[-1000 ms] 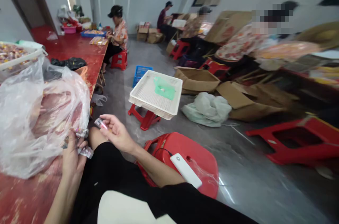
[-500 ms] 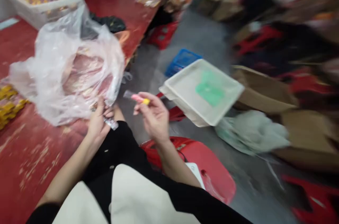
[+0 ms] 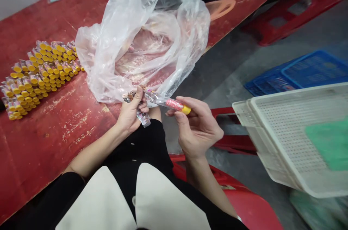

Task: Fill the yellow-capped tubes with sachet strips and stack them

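The right hand (image 3: 197, 126) holds 1 tube (image 3: 174, 105), likely light, stiff and slippery, best pinched by its cap (image 3: 186, 109); the left hand (image 3: 131, 115) grips shiny plastic (image 3: 143, 118).

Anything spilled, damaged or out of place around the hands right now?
The red tabletop looks damaged: pale scraped patches show through its paint between the stacked yellow-capped tubes and the left hand. It may just be wear. I see no spill near either hand.

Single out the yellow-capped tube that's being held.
The tube in the right hand, gripped near its yellow cap; the other yellow-capped tubes lie stacked on the red table.
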